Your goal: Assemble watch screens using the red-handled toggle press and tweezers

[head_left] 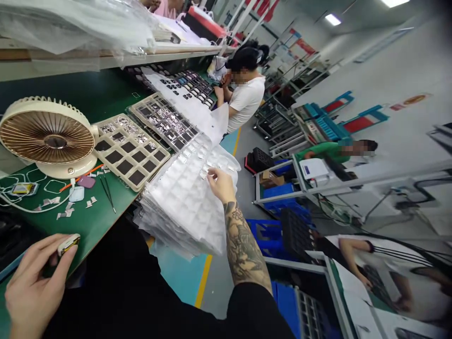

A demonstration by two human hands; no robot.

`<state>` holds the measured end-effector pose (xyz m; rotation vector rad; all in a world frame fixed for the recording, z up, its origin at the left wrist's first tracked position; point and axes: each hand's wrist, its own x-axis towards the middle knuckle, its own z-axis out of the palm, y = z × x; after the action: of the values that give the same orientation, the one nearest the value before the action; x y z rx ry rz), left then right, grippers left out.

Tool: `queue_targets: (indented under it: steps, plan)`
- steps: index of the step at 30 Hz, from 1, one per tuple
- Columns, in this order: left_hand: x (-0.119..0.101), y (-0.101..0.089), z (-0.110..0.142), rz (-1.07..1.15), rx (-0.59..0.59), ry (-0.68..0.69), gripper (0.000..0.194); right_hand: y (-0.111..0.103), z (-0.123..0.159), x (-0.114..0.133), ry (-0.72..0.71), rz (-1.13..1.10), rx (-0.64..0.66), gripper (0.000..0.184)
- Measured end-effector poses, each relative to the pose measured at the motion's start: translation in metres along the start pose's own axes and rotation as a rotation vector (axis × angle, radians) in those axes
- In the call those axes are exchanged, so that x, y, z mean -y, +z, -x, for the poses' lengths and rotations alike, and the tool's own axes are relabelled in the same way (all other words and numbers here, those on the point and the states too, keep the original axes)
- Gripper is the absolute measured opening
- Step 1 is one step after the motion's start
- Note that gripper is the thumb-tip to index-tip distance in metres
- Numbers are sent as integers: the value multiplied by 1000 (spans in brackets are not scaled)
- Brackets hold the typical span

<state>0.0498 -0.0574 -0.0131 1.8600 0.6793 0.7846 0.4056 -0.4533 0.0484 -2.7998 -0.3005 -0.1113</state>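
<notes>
My left hand (40, 282), at the lower left near the table edge, pinches a small rounded device (68, 243) with a pale shell and a yellow part showing in its side. My right hand (221, 184) reaches over a stack of white pocketed sheets (183, 197). Its thumb and fingertips close on a small white piece (204, 174) at the sheet; its exact kind is too small to tell. Several similar pale pieces lie in the top sheet's far pockets. Black tweezers (108, 194) rest on the green table beside a purple case piece (86, 181) and a light blue one (76, 194).
A cream fan (49, 136) stands at the left. Beside it are a beige compartment tray (132, 155) and a dark tray of small parts (164, 120). White cable (35, 210) and flex pieces (65, 213) lie on the table. A co-worker (247, 89) sits at the far end.
</notes>
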Motion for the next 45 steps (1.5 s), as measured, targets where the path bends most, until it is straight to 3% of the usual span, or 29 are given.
queue_targets:
  steps: [3, 6, 8, 12, 15, 18, 20, 22, 26, 29, 32, 36, 40, 45]
  plan:
    - [1, 1, -2, 11, -46, -63, 31, 12, -23, -21, 10, 54, 101, 33]
    - [2, -2, -1, 146, -49, -278, 48, 21, -33, -20, -36, 85, 171, 39]
    - [1, -6, 0, 181, -55, -351, 57, 21, -37, -17, -80, 86, 191, 47]
    - [-1, -15, 1, 224, -48, -397, 60, 3, -39, -12, -151, 38, 181, 57]
    - [1, -20, -1, 305, -14, -463, 59, -18, -20, 3, -198, -27, 119, 50]
    - [-3, -19, -2, 469, 56, -486, 62, -20, 23, 51, -395, -277, -23, 35]
    - [-7, -15, -2, 580, 107, -473, 63, -4, 57, 101, -574, -554, -152, 25]
    - [-10, -11, -3, 661, 140, -451, 65, 23, 88, 159, -664, -784, -177, 26]
    - [-14, -15, -2, 740, 148, -383, 63, 87, 133, 266, -821, -1057, 93, 33]
    - [-20, -28, 3, 740, 87, -347, 58, 123, 147, 319, -989, -1125, 258, 39]
    - [-24, -40, 8, 762, -5, -328, 51, 143, 151, 346, -1104, -1132, 373, 44]
    - [-16, -49, 13, 724, -206, -370, 37, 157, 159, 356, -1147, -1059, 472, 46]
    - [-7, -56, 20, 691, -254, -398, 32, 163, 172, 359, -1001, -1089, 605, 50]
    - [-3, -61, 28, 581, -250, -357, 35, 167, 185, 366, -770, -1212, 881, 30]
